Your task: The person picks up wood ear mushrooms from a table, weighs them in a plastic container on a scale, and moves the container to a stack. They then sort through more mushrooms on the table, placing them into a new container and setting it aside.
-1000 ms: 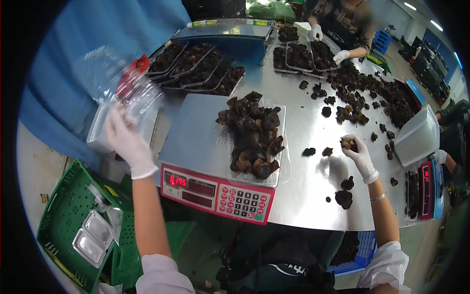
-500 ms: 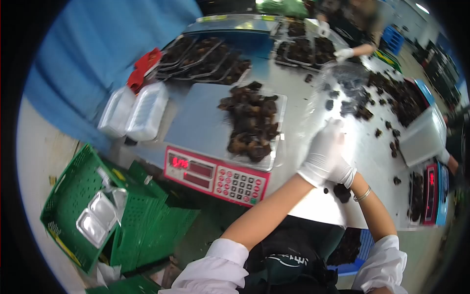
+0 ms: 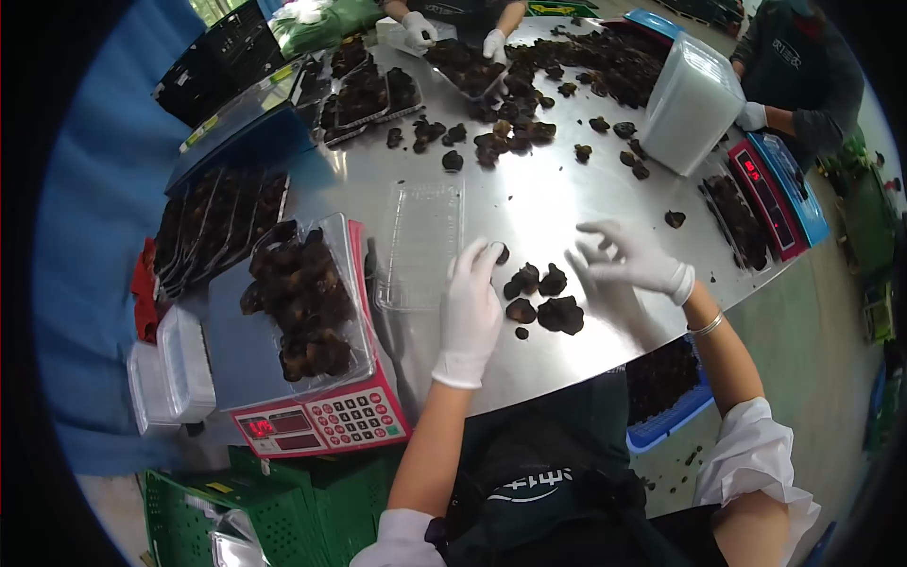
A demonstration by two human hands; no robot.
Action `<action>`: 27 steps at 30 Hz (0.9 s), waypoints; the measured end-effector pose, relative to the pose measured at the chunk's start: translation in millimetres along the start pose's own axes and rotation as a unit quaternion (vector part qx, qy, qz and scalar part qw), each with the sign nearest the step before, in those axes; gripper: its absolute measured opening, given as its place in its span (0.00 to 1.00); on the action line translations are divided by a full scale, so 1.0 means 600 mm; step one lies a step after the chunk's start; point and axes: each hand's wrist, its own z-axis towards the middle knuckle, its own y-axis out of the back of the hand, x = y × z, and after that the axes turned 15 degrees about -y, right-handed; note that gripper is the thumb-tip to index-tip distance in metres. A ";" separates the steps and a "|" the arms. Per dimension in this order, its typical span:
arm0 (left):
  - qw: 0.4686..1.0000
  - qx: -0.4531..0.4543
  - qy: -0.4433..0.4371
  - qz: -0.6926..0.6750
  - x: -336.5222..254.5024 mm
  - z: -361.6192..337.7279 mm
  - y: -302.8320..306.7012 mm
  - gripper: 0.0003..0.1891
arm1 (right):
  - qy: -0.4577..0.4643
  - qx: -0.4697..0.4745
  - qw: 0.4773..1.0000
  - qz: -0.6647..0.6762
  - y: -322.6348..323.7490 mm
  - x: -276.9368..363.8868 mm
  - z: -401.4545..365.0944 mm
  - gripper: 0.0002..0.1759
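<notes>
My left hand [image 3: 472,307], in a white glove, is over the metal table with its fingertips closed at a small dark mushroom piece [image 3: 503,253]. To its right, my gloved right hand [image 3: 633,260] hovers with fingers apart and nothing in them. Between the hands lies a loose group of dark brown mushroom pieces [image 3: 559,316]. A see-through plastic tray [image 3: 420,246] lies flat just left of my left hand. Farther left, a filled tray of mushrooms [image 3: 307,302] rests on a red-framed scale [image 3: 316,422] with a lit display.
Filled trays [image 3: 222,222] stand at the left, near stacked white trays [image 3: 186,364]. Across the table, a co-worker's gloved hands [image 3: 494,45] hold a tray beside a mushroom heap [image 3: 614,61]. At right are a tall tray stack [image 3: 692,104], another scale [image 3: 763,194] and another person.
My hands were together and have come apart, the left opposite the right. The head view has turned, so the scale appears farther left. A see-through tray now shows beside my left hand.
</notes>
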 end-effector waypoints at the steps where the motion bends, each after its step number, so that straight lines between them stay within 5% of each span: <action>1: 0.999 0.029 -0.024 -0.011 0.018 0.014 -0.016 0.24 | -0.023 0.009 0.997 -0.070 -0.018 0.005 -0.011 0.45; 4: 0.992 0.095 -0.055 0.062 0.062 0.037 -0.054 0.31 | -0.034 0.022 0.986 -0.160 -0.068 0.022 -0.038 0.55; 6: 0.963 0.237 -0.001 0.131 0.055 0.055 -0.042 0.34 | -0.015 0.028 0.980 -0.194 -0.095 0.032 -0.046 0.63; 7: 0.948 0.308 0.049 0.069 0.049 0.071 -0.017 0.37 | -0.017 0.029 0.981 -0.190 -0.103 0.034 -0.043 0.63; 12: 0.913 0.387 0.114 0.056 0.005 0.061 0.000 0.46 | -0.041 0.007 0.994 -0.101 -0.136 0.051 0.003 0.55; 19: 0.945 0.305 0.119 -0.021 0.015 0.009 -0.006 0.39 | -0.016 0.010 0.997 -0.078 -0.163 0.055 0.034 0.32; 21: 0.960 0.225 0.118 -0.118 0.025 0.017 -0.008 0.31 | -0.008 0.012 0.998 -0.054 -0.166 0.049 0.052 0.29; 24: 0.969 0.128 0.156 -0.142 0.030 0.035 0.004 0.25 | 0.039 0.010 0.995 0.087 -0.165 0.058 0.090 0.20; 27: 0.976 0.039 0.166 -0.134 0.052 0.051 0.042 0.24 | 0.083 0.012 0.993 0.088 -0.154 0.098 0.143 0.21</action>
